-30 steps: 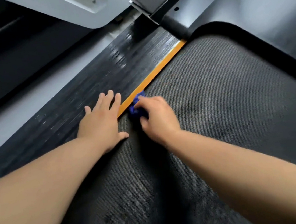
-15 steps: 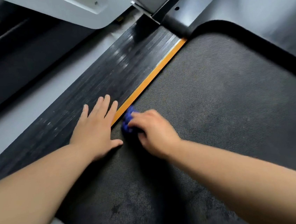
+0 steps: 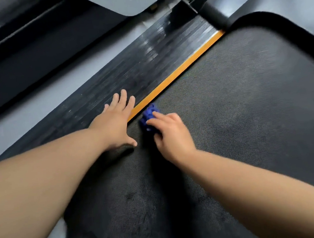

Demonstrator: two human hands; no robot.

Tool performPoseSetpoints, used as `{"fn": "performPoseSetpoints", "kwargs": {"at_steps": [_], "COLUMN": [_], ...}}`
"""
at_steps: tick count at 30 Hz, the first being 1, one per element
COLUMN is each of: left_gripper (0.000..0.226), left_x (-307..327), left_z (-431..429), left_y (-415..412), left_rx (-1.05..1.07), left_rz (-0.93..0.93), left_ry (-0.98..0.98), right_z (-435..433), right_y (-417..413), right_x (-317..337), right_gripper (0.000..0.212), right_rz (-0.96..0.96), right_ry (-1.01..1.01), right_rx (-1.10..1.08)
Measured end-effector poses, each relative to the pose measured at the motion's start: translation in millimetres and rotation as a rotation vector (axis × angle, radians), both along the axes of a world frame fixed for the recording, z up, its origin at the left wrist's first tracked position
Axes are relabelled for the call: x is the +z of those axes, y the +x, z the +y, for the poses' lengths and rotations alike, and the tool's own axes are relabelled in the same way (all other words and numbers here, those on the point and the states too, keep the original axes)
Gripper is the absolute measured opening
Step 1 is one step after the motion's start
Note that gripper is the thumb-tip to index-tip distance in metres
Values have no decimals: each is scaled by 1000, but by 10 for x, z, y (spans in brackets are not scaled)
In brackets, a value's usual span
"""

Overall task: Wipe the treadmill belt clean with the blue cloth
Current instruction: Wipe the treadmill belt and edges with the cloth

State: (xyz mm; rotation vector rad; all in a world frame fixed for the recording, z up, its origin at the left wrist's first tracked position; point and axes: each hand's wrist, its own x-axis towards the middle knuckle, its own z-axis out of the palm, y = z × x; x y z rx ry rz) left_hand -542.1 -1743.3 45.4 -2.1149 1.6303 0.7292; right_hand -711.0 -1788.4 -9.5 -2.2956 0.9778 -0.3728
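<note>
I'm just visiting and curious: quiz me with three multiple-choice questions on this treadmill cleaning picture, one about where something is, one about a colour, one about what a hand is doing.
1. Where is the blue cloth?
A. On the textured belt beside the orange strip
B. On the grey floor
C. Draped over the left arm

2. What colour is the strip between the ribbed side rail and the treadmill belt?
A. Green
B. Orange
C. White

3. What is the left hand doing?
A. Gripping the cloth
B. Making a fist in the air
C. Lying flat, fingers spread, across the rail and belt edge

Answers:
1 A, the cloth sits bunched on the belt under the right hand, next to the strip.
2 B, the strip is plainly orange.
3 C, its palm is down and open, holding nothing.
</note>
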Motion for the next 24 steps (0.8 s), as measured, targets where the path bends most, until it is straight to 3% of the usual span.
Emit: {"fn": "performPoseSetpoints", "kwargs": {"at_steps": [4, 7, 9, 16, 19, 21, 24], "left_gripper": [124, 122, 122, 111, 105, 104, 102], "left_x": [46, 31, -7, 126, 106, 75, 24], "left_z": [-54, -19, -4, -100, -78, -52, -29], "left_y": [108, 139, 137, 240, 257, 239, 249], "left_rx": [-41, -19, -18, -35, -51, -59, -56], "left_rz": [7, 4, -1, 36, 34, 20, 25], "left_ry": [62, 62, 50, 98, 80, 53, 30], "right_z": [-446, -1044, -1130, 197, 94, -391, -995], "right_y": [-172, -414, -466, 7, -9, -177, -443], "right_x": [-41, -63, -103, -87, -46, -35, 61], "right_gripper": [36, 37, 36, 33, 36, 35, 29], "right_rz": [-46, -39, 44, -8, -8, -26, 133], "right_ry": [-112, -146, -177, -56, -115, -191, -167], "right_rx": [134, -230, -353, 146, 316, 155, -292]}}
